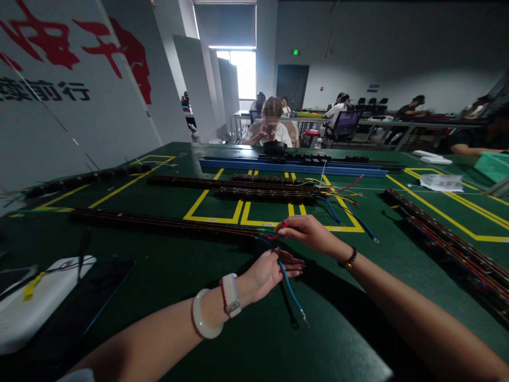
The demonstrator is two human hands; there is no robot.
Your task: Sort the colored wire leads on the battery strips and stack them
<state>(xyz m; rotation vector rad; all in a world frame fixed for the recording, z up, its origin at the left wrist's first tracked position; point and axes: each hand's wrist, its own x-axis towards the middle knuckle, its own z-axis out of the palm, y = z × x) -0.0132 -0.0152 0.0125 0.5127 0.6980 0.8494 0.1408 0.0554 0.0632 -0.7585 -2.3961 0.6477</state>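
My right hand (310,233) is closed in a pinch on a red wire (272,237) at the end of a long dark wiring bar (170,224). Just below it, my left hand (270,273) is turned palm up, its fingers stretched out. A blue wire (291,289) runs from the same bar end between its thumb and fingers. This wire slants down towards me, with a bare metal terminal (305,318) at its tip. Beside the red wire a short green wire (268,230) shows. The exact contact at both fingertips is small and partly hidden.
More wiring bars (266,195) with coloured wire ends lie on the green table (338,339), marked with yellow tape. Another bar (449,244) lies at right. A white case (43,297) and dark flat panel sit at left. A person (272,124) sits opposite.
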